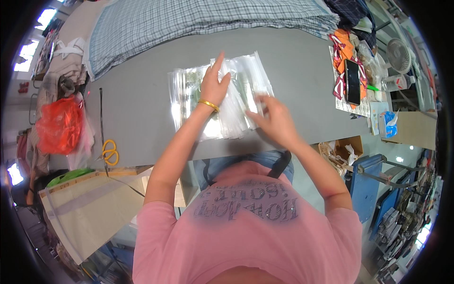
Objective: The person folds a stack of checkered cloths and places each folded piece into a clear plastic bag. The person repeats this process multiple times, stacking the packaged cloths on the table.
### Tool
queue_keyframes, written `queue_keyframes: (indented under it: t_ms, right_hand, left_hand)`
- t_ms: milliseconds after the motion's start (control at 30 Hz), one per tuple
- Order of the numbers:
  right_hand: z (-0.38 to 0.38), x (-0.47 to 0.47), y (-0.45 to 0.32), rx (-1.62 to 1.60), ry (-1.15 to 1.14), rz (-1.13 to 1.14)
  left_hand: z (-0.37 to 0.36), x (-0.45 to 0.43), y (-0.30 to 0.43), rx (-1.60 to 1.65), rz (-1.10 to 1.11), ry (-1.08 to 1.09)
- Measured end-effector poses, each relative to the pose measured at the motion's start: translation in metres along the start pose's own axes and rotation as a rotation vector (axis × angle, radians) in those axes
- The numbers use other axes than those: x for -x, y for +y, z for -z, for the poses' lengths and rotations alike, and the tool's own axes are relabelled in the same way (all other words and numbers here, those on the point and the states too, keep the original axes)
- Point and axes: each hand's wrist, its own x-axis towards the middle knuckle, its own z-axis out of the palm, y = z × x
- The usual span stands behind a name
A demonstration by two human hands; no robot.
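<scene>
Clear plastic bags [260,72] lie in overlapping, fanned piles on the grey tabletop [142,96], glossy and bearing some print. My left hand [214,85], with a gold bracelet [209,105] at its wrist, rests on the middle of the pile. Its fingers point away from me and its thumb stands apart. At the pile's right side is my right hand [273,115], its thumb and bent forefinger spread over the bag edges. Motion blurs its fingertips, and nothing shows clearly held between them.
Folded checked cloth [212,17] spans the table's far side. Yellow-handled scissors [110,152] and a red plastic bag [60,124] are at left. A phone [352,81], a water bottle [397,83], a tissue pack [389,124] and a small fan [398,54] are at right.
</scene>
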Motion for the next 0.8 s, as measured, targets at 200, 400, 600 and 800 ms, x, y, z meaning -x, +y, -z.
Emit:
queue_keyframes:
  t_ms: [200, 400, 600, 800]
  right_hand:
    - [-0.031, -0.054, 0.006, -0.005, 0.060, 0.021]
    - [0.000, 0.010, -0.016, 0.045, -0.151, -0.013]
    - [-0.005, -0.026, 0.023, 0.343, 0.197, 0.084]
    - [-0.025, -0.038, 0.024, 0.166, 0.209, 0.108]
  left_hand:
    - [0.003, -0.005, 0.009, -0.036, -0.067, -0.098]
    - [0.003, -0.002, 0.008, -0.170, 0.052, -0.091]
    - [0.003, -0.001, 0.003, 0.069, -0.054, -0.119]
    - [0.007, -0.004, 0.008, 0.007, -0.031, -0.204]
